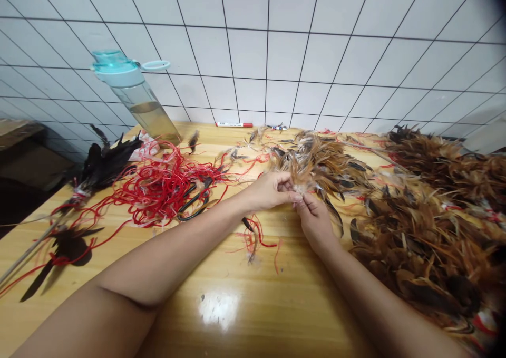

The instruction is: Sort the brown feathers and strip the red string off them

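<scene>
Over the middle of the wooden table [253, 305], my left hand [271, 193] and my right hand [317, 223] meet fingertip to fingertip. Both are closed in a pinch on the pale, fluffy base of some brown feathers [302, 171]. The exact grip of each finger is partly hidden. Just behind them lies a loose pile of brown and black feathers [336, 160]. Under my left wrist are short red string scraps [259, 234] with a small dark feather among them.
A tangle of red string [158, 189] lies left, with black-handled scissors [193, 202] partly in it. Behind stands a water bottle [138, 99]. Black feathers [105, 165] are tied to a stick [31, 252]. A marker [234, 125] lies by the tiled wall. Large brown feather bundles [427, 252] fill the right.
</scene>
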`<state>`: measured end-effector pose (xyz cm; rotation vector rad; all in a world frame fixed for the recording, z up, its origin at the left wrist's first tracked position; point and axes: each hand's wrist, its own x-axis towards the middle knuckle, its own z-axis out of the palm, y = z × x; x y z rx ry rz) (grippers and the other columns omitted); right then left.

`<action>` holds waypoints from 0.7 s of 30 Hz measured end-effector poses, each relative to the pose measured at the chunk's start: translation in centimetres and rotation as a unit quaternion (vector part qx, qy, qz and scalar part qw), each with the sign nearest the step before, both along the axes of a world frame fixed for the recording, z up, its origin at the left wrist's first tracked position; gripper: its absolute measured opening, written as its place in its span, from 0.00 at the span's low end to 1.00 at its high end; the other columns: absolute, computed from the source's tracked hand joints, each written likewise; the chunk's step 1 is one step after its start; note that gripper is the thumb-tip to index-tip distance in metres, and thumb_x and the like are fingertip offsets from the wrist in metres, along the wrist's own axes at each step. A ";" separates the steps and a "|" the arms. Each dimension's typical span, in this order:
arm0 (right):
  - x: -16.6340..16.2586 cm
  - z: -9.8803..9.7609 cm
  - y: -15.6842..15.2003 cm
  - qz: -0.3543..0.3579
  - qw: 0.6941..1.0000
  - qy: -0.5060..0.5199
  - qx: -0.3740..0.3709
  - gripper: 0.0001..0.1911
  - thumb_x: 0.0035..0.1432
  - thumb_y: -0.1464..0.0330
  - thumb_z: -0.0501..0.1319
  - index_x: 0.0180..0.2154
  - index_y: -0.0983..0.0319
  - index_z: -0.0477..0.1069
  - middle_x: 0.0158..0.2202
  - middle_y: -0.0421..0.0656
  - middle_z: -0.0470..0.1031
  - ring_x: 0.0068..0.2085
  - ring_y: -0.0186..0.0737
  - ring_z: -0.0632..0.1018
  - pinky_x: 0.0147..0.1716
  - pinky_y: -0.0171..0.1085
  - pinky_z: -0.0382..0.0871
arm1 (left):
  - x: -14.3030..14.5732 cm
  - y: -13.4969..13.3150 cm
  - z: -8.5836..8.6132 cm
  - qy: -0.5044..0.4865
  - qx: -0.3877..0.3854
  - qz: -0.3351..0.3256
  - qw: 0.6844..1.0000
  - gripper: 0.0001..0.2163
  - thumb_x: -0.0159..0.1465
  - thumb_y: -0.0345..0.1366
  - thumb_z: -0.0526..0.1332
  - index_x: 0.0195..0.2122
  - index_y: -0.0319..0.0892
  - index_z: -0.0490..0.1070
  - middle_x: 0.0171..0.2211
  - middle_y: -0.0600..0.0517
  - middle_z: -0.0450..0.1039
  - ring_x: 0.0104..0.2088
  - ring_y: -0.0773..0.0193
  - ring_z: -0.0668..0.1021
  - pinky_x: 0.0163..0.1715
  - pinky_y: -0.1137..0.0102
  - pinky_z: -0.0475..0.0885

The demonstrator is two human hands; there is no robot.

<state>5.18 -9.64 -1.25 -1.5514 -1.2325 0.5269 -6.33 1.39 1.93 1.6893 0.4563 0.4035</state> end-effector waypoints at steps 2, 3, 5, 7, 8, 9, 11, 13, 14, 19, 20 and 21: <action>-0.1 -0.1 0.0 -0.004 1.000 -0.013 0.006 0.15 0.59 0.60 0.52 0.23 0.59 0.62 0.23 0.39 0.66 0.28 0.36 0.68 0.31 0.35 0.62 | 0.2 -0.3 0.0 -0.005 -0.011 0.007 1.000 0.14 0.52 0.41 0.67 0.32 0.36 0.70 0.28 0.52 0.73 0.29 0.68 0.73 0.31 0.74 0.66; -0.1 -0.1 0.0 -0.004 1.000 -0.018 0.007 0.15 0.59 0.60 0.52 0.23 0.59 0.62 0.23 0.39 0.66 0.28 0.36 0.68 0.31 0.35 0.62 | 0.2 -0.4 0.1 -0.009 -0.021 0.004 1.000 0.13 0.52 0.41 0.67 0.32 0.35 0.70 0.27 0.52 0.73 0.29 0.68 0.73 0.31 0.74 0.66; -0.1 0.0 0.0 -0.001 1.000 -0.018 0.008 0.15 0.59 0.61 0.52 0.24 0.60 0.64 0.24 0.40 0.68 0.29 0.37 0.69 0.32 0.36 0.63 | 0.3 -0.5 0.2 -0.019 -0.047 -0.001 0.999 0.13 0.53 0.41 0.66 0.31 0.35 0.70 0.25 0.52 0.72 0.28 0.69 0.73 0.31 0.74 0.66; -0.1 0.1 0.1 0.003 1.000 -0.004 0.011 0.14 0.59 0.61 0.53 0.26 0.60 0.66 0.26 0.40 0.71 0.31 0.38 0.71 0.34 0.36 0.65 | 0.3 -0.5 0.3 -0.031 -0.087 0.017 0.996 0.14 0.51 0.41 0.67 0.28 0.35 0.70 0.23 0.53 0.70 0.26 0.70 0.71 0.30 0.74 0.65; -0.2 0.1 0.1 0.005 1.000 0.008 0.015 0.13 0.59 0.61 0.53 0.27 0.60 0.68 0.28 0.41 0.72 0.33 0.38 0.72 0.36 0.37 0.66 | 0.2 -0.5 0.3 -0.038 -0.112 0.034 0.992 0.14 0.49 0.41 0.69 0.28 0.35 0.70 0.22 0.54 0.70 0.25 0.71 0.71 0.29 0.74 0.65; -0.2 0.2 0.1 0.006 1.000 0.021 0.019 0.12 0.59 0.61 0.54 0.29 0.60 0.69 0.29 0.41 0.73 0.34 0.39 0.73 0.38 0.37 0.67 | 0.2 -0.5 0.3 -0.043 -0.137 0.052 0.988 0.15 0.47 0.41 0.70 0.27 0.35 0.69 0.22 0.55 0.69 0.25 0.72 0.70 0.29 0.75 0.65; -0.2 0.3 0.1 0.010 0.998 0.049 0.024 0.10 0.58 0.61 0.56 0.32 0.60 0.70 0.32 0.42 0.75 0.37 0.40 0.74 0.40 0.38 0.68 | 0.2 -0.4 0.3 -0.047 -0.173 0.075 0.981 0.16 0.44 0.40 0.72 0.27 0.35 0.70 0.22 0.56 0.69 0.25 0.73 0.70 0.31 0.75 0.65; -0.3 0.3 0.1 0.010 0.997 0.069 0.024 0.10 0.57 0.61 0.57 0.34 0.59 0.71 0.33 0.42 0.75 0.37 0.40 0.74 0.40 0.38 0.68 | 0.2 -0.3 0.4 -0.048 -0.185 0.070 0.979 0.16 0.42 0.39 0.73 0.27 0.35 0.71 0.23 0.55 0.70 0.27 0.72 0.71 0.33 0.74 0.66; -0.2 0.3 0.1 0.010 0.997 0.075 0.025 0.10 0.57 0.61 0.57 0.35 0.59 0.71 0.33 0.42 0.76 0.37 0.40 0.75 0.40 0.38 0.68 | 0.3 -0.3 0.4 -0.050 -0.187 0.063 0.979 0.16 0.42 0.38 0.73 0.27 0.35 0.72 0.24 0.55 0.71 0.27 0.71 0.72 0.34 0.73 0.66; 0.2 -0.2 0.2 0.025 0.998 0.040 0.034 0.10 0.57 0.63 0.57 0.28 0.59 0.73 0.31 0.41 0.74 0.37 0.40 0.74 0.42 0.39 0.66 | 0.3 -0.1 0.2 -0.068 -0.221 0.025 0.973 0.18 0.40 0.36 0.74 0.30 0.34 0.74 0.27 0.51 0.74 0.29 0.70 0.74 0.35 0.72 0.67; 0.3 -0.4 0.2 0.026 0.998 0.035 0.035 0.10 0.57 0.63 0.57 0.27 0.59 0.73 0.30 0.41 0.73 0.36 0.39 0.73 0.42 0.39 0.66 | 0.3 0.0 0.1 -0.067 -0.227 0.011 0.972 0.17 0.41 0.37 0.74 0.30 0.33 0.74 0.27 0.51 0.74 0.28 0.70 0.74 0.34 0.72 0.67; 0.4 -0.5 0.3 0.026 0.998 0.033 0.035 0.11 0.57 0.63 0.57 0.26 0.59 0.72 0.29 0.40 0.73 0.36 0.39 0.73 0.41 0.39 0.66 | 0.2 0.0 0.0 -0.065 -0.230 -0.002 0.971 0.17 0.42 0.37 0.74 0.30 0.33 0.74 0.27 0.51 0.74 0.27 0.70 0.73 0.32 0.72 0.67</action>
